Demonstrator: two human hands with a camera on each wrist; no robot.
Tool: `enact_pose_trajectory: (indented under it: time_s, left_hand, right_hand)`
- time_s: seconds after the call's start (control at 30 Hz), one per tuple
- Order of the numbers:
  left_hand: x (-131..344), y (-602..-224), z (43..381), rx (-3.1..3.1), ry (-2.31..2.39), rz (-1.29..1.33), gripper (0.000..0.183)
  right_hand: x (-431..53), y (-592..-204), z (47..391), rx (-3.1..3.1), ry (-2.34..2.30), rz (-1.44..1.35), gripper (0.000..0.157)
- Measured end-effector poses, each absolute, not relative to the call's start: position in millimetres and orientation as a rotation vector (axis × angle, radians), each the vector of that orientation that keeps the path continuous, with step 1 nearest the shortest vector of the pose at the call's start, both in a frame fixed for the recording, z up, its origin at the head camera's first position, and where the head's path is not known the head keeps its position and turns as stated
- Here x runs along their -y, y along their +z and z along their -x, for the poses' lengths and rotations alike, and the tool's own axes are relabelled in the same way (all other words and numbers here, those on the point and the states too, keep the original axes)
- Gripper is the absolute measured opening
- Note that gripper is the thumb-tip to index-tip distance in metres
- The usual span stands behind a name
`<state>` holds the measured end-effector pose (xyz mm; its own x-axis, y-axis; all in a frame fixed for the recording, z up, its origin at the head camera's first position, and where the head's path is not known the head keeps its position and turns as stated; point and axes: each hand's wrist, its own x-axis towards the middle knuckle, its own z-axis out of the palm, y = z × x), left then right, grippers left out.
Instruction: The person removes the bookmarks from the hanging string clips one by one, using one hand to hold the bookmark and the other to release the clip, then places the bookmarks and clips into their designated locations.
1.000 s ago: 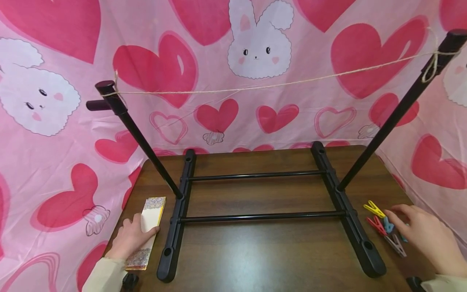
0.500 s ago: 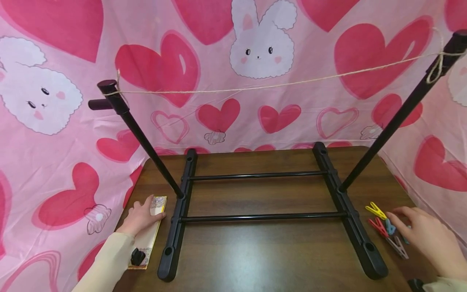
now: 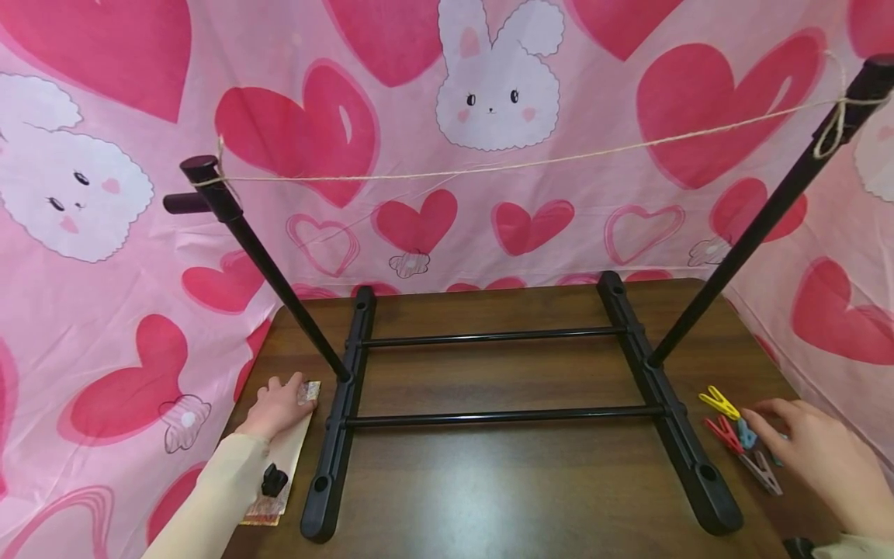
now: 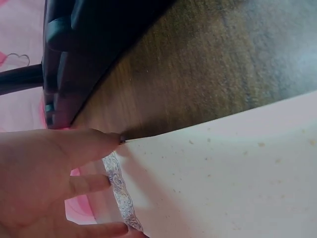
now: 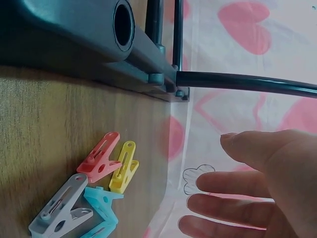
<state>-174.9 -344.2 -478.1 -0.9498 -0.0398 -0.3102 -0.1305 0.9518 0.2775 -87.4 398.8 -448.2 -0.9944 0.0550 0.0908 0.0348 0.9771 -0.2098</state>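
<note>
Near the table's left edge, my left hand [image 3: 278,407] pinches the far end of a long cream paper card [image 3: 285,458] with a patterned band. In the left wrist view, the thumb sits at the corner of the card [image 4: 223,173] and the fingertips lie along its banded end. My right hand [image 3: 813,450] hovers, fingers relaxed and holding nothing, beside a small group of clothespins: a yellow clothespin [image 3: 719,401], a red clothespin [image 3: 724,435], a blue clothespin [image 5: 103,210] and a grey clothespin [image 5: 62,208].
A black stand [image 3: 324,489] with two leaning posts fills the middle of the wooden table [image 3: 489,481]. Twine [image 3: 517,165] runs between the post tops, above the table. Pink cloth [image 3: 489,233] with hearts and rabbits surrounds the back and sides.
My left hand has slid forward along the card to its far end, and the sleeve now covers more of it. My right hand has stayed beside the clothespins.
</note>
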Motion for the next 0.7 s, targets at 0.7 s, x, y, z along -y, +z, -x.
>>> enact_pose_trajectory:
  time_s: [0.7]
  left_hand:
    - [350.2, -484.0, 177.3, -2.805, 0.465, 0.064, 0.073]
  right_hand:
    - [-398.7, -450.1, 85.7, 3.045, 0.326, 0.113, 0.040]
